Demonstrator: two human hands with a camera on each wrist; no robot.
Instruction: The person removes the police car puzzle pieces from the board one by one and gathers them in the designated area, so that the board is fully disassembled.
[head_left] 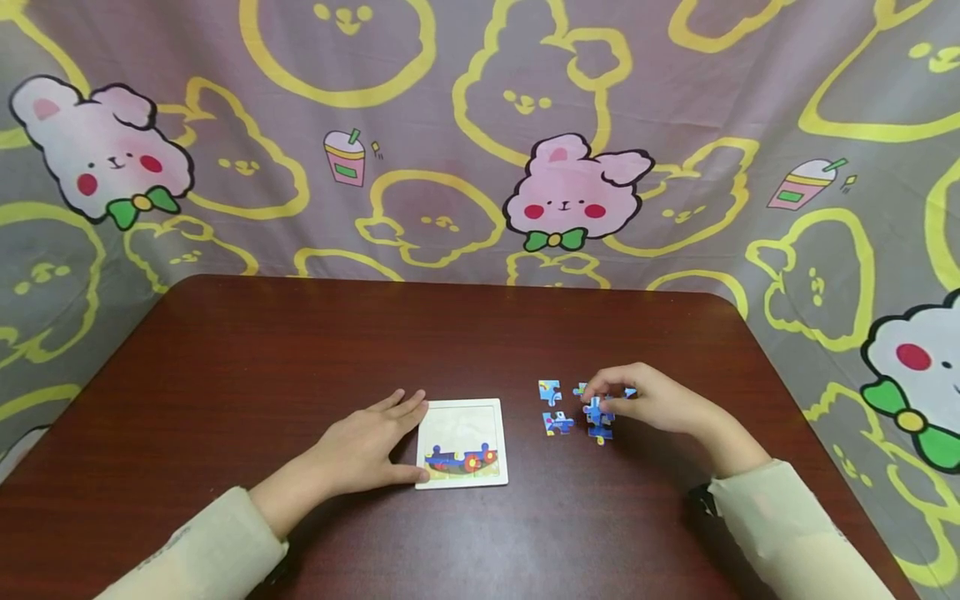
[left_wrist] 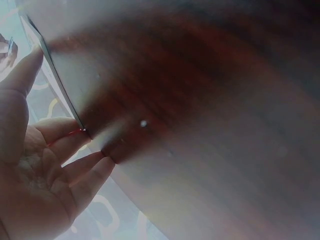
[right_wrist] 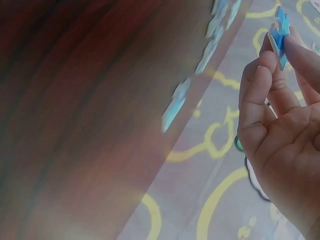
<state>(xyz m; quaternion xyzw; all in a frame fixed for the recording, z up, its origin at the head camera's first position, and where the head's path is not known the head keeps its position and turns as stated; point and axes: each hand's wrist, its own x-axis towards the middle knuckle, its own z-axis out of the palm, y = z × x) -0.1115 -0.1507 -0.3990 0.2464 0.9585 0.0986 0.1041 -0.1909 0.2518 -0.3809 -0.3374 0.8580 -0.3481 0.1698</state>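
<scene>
A small white-rimmed puzzle tray (head_left: 504, 442) lies on the table. Along its bottom, fitted jigsaw pieces (head_left: 461, 463) form a blue, red and yellow picture, while the upper part shows bare board. My left hand (head_left: 360, 446) rests at the tray's left edge, thumb and fingers spread and touching the rim. To the right, my right hand (head_left: 660, 400) pinches a blue jigsaw piece (right_wrist: 280, 37) between thumb and fingers, raised above the table. Beneath and beside that hand lie several loose pieces (head_left: 557, 423), some partly hidden by it.
The dark brown wooden table (head_left: 300, 350) has rounded far corners. A grey curtain (head_left: 420, 142) with yellow outlines and cartoon rabbits hangs behind it and along both sides.
</scene>
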